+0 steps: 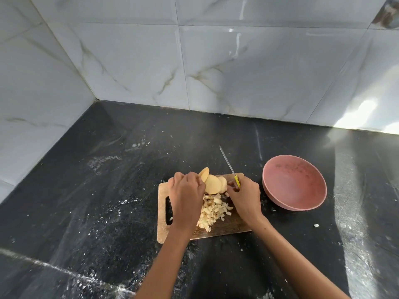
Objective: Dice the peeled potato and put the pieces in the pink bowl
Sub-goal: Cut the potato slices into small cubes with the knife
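Black stone counter (108, 190) fills a corner, its surface streaked and speckled with pale dust and smears. Two walls of large white marble-look tiles (129, 61) with grey-brown veins meet at left rear. Bright light patch (358, 117) at right, low on the wall, reflecting onto the counter.

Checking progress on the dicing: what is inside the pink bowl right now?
The pink bowl looks empty; nothing is seen inside. The potato pieces lie on the cutting board. The near wall's inner face is hidden from this angle.

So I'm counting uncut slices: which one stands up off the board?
The far-left slice, tilted up at the left hand's fingers; the other slices lie flatter, overlapped.
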### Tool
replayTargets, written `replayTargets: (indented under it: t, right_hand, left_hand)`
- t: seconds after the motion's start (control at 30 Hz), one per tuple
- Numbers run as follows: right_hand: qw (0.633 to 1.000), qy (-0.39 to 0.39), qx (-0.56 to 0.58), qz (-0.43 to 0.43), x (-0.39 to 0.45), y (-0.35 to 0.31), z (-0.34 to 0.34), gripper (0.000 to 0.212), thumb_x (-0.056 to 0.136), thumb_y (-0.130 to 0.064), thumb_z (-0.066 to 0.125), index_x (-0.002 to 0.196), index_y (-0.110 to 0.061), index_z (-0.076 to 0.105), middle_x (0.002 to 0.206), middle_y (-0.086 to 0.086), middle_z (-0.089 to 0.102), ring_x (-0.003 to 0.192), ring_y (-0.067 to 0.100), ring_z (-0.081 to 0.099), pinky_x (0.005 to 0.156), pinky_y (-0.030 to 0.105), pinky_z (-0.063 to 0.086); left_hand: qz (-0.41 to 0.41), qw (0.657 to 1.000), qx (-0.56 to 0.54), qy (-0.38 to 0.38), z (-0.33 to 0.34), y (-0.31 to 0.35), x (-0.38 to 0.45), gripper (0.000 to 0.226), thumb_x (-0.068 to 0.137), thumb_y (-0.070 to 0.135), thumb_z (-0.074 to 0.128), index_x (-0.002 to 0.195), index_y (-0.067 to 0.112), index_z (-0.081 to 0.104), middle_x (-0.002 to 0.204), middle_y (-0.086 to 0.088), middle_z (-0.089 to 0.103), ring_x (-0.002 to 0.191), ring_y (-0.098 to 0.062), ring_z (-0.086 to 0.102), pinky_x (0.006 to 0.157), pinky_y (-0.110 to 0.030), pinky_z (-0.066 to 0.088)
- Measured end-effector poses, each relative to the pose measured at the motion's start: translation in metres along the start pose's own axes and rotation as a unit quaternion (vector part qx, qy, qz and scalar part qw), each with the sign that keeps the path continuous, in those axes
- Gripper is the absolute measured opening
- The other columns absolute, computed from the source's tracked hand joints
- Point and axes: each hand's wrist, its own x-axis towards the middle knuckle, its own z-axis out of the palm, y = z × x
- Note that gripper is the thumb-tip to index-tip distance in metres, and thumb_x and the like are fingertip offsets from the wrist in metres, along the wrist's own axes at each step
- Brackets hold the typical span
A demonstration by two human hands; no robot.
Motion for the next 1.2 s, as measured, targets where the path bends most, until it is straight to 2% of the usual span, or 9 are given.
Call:
replayTargets:
  t: [0.17, 0.27, 0.47, 0.57, 0.63, 0.73, 0.87, 0.97, 1.2]
  right_hand:
    - [0.999, -0.023, 0.0, -0.04, -0.012, -0.008, 0.004, 0.024, 0.077, -0.036, 0.077, 0.094, -0.025, 0.066, 0.087, -0.009, 0.062, 0.076, 0.007, 0.059, 0.067, 0.027, 0.05]
    - [0.999, -0.027, -0.006, -0.04, -0.009, -0.01, 0.01, 0.032, 0.075, -0.028, 0.08, 0.103, -0.016, 0.068, 0.098, -0.004, 0.064, 0.09, 0.012, 0.06, 0.08, 0.033, 0.052]
    - [0.998, -0.032, -0.027, -0.041, 0.003, -0.009, -0.004, 0.021, 0.079, -0.03, 0.076, 0.092, -0.015, 0.069, 0.09, 0.0, 0.067, 0.079, 0.012, 0.062, 0.073, 0.032, 0.053]
    - [0.994, -0.075, 0.046, -0.062, -0.011, -0.013, -0.03, 0.024, 0.079, -0.03, 0.076, 0.1, -0.019, 0.07, 0.087, -0.008, 0.069, 0.078, 0.0, 0.062, 0.07, 0.016, 0.049]
    - [0.991, -0.104, 0.046, -0.066, -0.024, -0.008, -0.047, 0.015, 0.077, -0.027, 0.078, 0.086, -0.021, 0.068, 0.075, -0.012, 0.066, 0.066, -0.004, 0.058, 0.061, 0.011, 0.043]
    - [0.992, -0.111, 0.061, -0.028, -0.04, 0.012, -0.065, 0.033, 0.074, -0.021, 0.081, 0.06, -0.01, 0.053, 0.063, 0.003, 0.063, 0.06, 0.014, 0.058, 0.058, 0.029, 0.046]
    - [0.998, -0.041, 0.041, 0.018, -0.056, 0.035, -0.077, 0.039, 0.075, -0.018, 0.079, 0.062, 0.005, 0.05, 0.068, 0.01, 0.067, 0.069, 0.028, 0.061, 0.064, 0.036, 0.05]
    - [0.998, 0.005, 0.032, 0.052, -0.065, 0.037, -0.074, 0.039, 0.08, -0.015, 0.075, 0.058, -0.006, 0.045, 0.063, 0.012, 0.063, 0.066, 0.033, 0.059, 0.064, 0.044, 0.048]
    - [0.998, 0.013, 0.032, 0.06, -0.068, 0.035, -0.055, 0.045, 0.086, -0.009, 0.067, 0.055, -0.022, 0.037, 0.061, 0.005, 0.056, 0.06, 0.018, 0.051, 0.06, 0.038, 0.044]
  left_hand:
    - [-0.086, 0.996, -0.036, 0.012, 0.0, -0.006, 0.001, 0.007, 0.084, 0.014, 0.067, 0.078, 0.011, 0.065, 0.062, 0.007, 0.053, 0.071, -0.014, 0.043, 0.066, -0.024, 0.015]
    - [-0.121, 0.992, -0.037, 0.029, -0.005, -0.012, 0.004, 0.006, 0.083, 0.014, 0.068, 0.083, 0.008, 0.069, 0.066, 0.001, 0.062, 0.077, -0.02, 0.05, 0.072, -0.025, 0.02]
    - [-0.159, 0.986, -0.053, 0.016, -0.024, -0.017, -0.002, 0.012, 0.088, 0.023, 0.063, 0.094, 0.014, 0.069, 0.083, -0.001, 0.066, 0.088, -0.02, 0.054, 0.076, -0.022, 0.019]
    - [-0.111, 0.984, -0.125, -0.063, -0.028, -0.01, -0.011, 0.013, 0.09, 0.031, 0.058, 0.095, 0.024, 0.067, 0.088, 0.006, 0.063, 0.091, -0.013, 0.056, 0.081, -0.018, 0.03]
    - [-0.079, 0.969, -0.203, -0.12, -0.026, 0.003, -0.016, 0.014, 0.089, 0.029, 0.059, 0.095, 0.02, 0.069, 0.089, 0.006, 0.064, 0.088, -0.01, 0.059, 0.081, -0.031, 0.048]
    - [-0.03, 0.96, -0.225, -0.163, -0.015, 0.023, -0.021, 0.018, 0.089, 0.031, 0.06, 0.097, 0.019, 0.071, 0.089, 0.005, 0.064, 0.088, -0.015, 0.06, 0.083, -0.043, 0.05]
    - [0.086, 0.976, -0.124, -0.156, 0.002, 0.033, -0.027, 0.027, 0.092, 0.035, 0.061, 0.115, 0.024, 0.07, 0.11, 0.005, 0.069, 0.102, -0.013, 0.053, 0.094, -0.03, 0.034]
    - [0.179, 0.966, -0.004, -0.188, 0.016, 0.029, -0.028, 0.037, 0.082, 0.037, 0.073, 0.117, 0.026, 0.069, 0.121, 0.003, 0.066, 0.109, -0.02, 0.055, 0.093, -0.039, 0.04]
    - [0.245, 0.953, 0.022, -0.175, 0.027, 0.021, -0.028, 0.011, 0.067, 0.025, 0.084, 0.076, 0.023, 0.077, 0.079, 0.007, 0.07, 0.081, -0.017, 0.058, 0.081, -0.032, 0.029]
